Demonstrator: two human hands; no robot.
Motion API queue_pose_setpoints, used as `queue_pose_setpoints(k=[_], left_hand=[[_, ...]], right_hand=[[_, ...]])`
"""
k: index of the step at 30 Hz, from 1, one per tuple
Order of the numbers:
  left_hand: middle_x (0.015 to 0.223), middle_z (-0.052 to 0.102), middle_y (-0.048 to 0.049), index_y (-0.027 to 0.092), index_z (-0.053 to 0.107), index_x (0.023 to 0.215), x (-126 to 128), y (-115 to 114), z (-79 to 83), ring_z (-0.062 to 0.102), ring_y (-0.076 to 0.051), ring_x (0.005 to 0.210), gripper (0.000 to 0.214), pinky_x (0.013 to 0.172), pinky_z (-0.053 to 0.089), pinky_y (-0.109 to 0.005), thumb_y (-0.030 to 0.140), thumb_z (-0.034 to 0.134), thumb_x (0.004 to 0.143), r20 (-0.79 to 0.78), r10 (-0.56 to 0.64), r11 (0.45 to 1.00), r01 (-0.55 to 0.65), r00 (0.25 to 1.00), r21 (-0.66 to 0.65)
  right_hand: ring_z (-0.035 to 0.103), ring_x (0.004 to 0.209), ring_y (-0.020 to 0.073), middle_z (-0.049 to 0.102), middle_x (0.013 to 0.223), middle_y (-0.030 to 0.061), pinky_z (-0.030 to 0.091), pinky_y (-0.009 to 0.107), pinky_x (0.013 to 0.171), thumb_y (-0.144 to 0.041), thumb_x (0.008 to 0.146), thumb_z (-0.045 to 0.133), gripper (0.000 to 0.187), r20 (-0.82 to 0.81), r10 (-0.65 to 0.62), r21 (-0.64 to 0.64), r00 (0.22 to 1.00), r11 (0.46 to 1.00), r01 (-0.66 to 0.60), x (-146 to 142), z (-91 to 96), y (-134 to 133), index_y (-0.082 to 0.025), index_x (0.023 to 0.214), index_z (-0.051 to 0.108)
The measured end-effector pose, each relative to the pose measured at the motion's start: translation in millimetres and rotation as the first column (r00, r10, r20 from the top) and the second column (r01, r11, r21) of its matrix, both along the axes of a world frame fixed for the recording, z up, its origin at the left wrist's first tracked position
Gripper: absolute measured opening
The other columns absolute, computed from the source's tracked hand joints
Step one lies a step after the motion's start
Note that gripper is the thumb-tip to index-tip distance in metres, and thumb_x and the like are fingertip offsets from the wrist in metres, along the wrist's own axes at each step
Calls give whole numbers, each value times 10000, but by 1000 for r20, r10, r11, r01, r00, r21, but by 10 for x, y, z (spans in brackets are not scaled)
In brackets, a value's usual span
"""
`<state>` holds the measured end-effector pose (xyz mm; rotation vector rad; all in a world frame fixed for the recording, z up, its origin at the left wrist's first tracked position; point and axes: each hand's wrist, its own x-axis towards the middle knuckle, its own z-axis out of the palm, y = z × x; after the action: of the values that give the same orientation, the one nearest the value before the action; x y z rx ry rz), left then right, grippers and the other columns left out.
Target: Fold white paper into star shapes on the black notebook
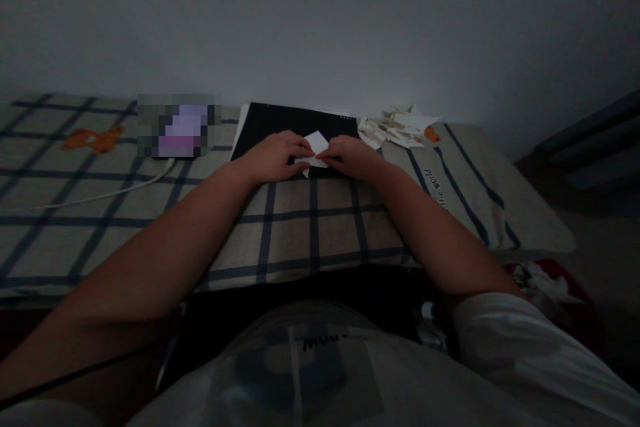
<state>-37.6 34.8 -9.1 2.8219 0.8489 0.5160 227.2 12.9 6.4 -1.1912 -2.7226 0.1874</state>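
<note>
A small white piece of folded paper point(317, 141) lies on a flat black folder or board point(265, 123). From the left, my left hand point(280, 155) grips the paper, its fingertips pressed at the sheet's middle. Opposite it, my right hand point(351, 157) pinches the same paper with thumb and forefinger, close to the left fingertips. One pointed corner shows above the fingers and another sticks out below my left hand. The hands cover the paper's sides.
A heap of folded white paper pieces point(395, 128) sits right of the folder. On the left a phone point(183, 130) lies with a white cable point(125, 190). A checked cloth point(310, 220) covers the table. Below, right, are a plastic bottle point(430, 327) and a red container point(585, 300) with crumpled paper.
</note>
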Motion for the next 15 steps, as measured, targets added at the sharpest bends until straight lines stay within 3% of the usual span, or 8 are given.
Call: queue_pose_setpoints(k=[7, 15], left_hand=[[1375, 828, -116, 250, 871, 1304, 22, -17, 29, 718, -351, 1309, 415, 1177, 532, -535, 424, 618, 1025, -59, 19, 1000, -19, 998, -2], [1374, 827, -136, 208, 871, 1251, 26, 18, 9, 728, -344, 1301, 404, 1178, 545, -522, 427, 631, 1011, -64, 34, 999, -34, 997, -2]], right_hand=[[650, 1114, 301, 815, 1225, 145, 417, 400, 912, -263, 1131, 542, 399, 109, -59, 97, 992, 994, 48, -94, 21, -58, -208, 1333, 882], [648, 1103, 303, 821, 1205, 164, 424, 414, 950, -265, 1109, 561, 367, 160, -48, 119, 986, 992, 29, -76, 79, -76, -149, 1217, 893]])
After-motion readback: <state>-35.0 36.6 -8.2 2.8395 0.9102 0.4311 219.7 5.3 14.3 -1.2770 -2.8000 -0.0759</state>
